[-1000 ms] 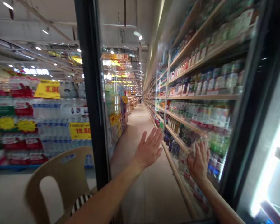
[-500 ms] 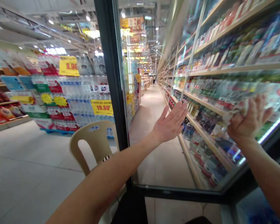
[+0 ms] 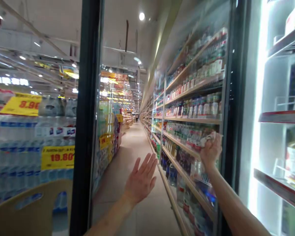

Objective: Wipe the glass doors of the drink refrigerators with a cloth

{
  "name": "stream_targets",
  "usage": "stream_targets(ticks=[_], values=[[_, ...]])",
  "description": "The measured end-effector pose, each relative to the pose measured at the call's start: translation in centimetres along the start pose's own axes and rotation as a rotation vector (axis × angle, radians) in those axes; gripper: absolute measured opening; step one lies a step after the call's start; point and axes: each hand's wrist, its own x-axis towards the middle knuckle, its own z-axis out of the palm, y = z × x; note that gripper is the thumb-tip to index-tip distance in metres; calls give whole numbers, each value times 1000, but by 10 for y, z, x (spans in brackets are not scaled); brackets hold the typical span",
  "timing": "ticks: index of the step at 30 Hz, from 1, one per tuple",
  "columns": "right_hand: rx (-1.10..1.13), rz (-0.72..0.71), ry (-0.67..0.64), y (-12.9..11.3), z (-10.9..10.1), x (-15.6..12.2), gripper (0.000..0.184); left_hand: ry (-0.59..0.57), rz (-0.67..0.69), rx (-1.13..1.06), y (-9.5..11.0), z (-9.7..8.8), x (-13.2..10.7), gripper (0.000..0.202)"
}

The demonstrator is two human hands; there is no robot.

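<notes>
A glass door with a dark frame [image 3: 88, 98] stands in front of me. My left hand [image 3: 140, 180] is held up flat at the pane, fingers stretched out and nothing in it; whether the palm presses on the glass is hard to tell. Higher and to the right, my right hand [image 3: 211, 152] holds a crumpled white cloth [image 3: 207, 138] against the glass, close to the door's right-hand frame [image 3: 232, 108]. Part of the cloth is hidden behind the fingers.
To the right is a lit cooler with shelves [image 3: 280, 117] of bottles. A beige plastic chair [image 3: 31, 209] stands at lower left, before stacked bottled water [image 3: 19, 154] with yellow price signs [image 3: 57, 157]. Through the glass show a long aisle [image 3: 130, 141] and drink shelves [image 3: 194, 119].
My view has turned right and up, bringing the lit cooler into sight. My right hand still has the cloth at the glass, now near the right frame. My left hand remains flat at the pane.
</notes>
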Motion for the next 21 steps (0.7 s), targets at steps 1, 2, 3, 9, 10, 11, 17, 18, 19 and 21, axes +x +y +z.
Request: stream_targets(ticks=[1,2,3,9,10,11,17,18,19,21], values=[[-1,26,12,-3,1,2,52,4,0,6,0,0,0,51],[10,-26,-22,-7,1,1,52,7,1,10,0,0,0,51],[30,-143,-97,-12,2,0,51,10,-1,11,0,1,0,51],[48,-276,-163,-14,10,26,48,2,-11,-39,-1,3,0,50],[26,-120,-77,-15,13,35,50,5,-11,-45,-1,2,0,50],[15,-8,-19,-19,16,42,52,7,-9,-49,-1,2,0,50],[121,-455,-282,-50,21,51,46,-1,-8,-42,-1,0,2,51],[111,-424,-276,-48,21,55,46,1,-9,-39,-1,0,2,51],[91,-316,-231,-46,21,61,47,1,-6,-36,-1,0,3,51],[49,-26,-107,-43,23,74,51,2,1,-31,0,1,2,51]])
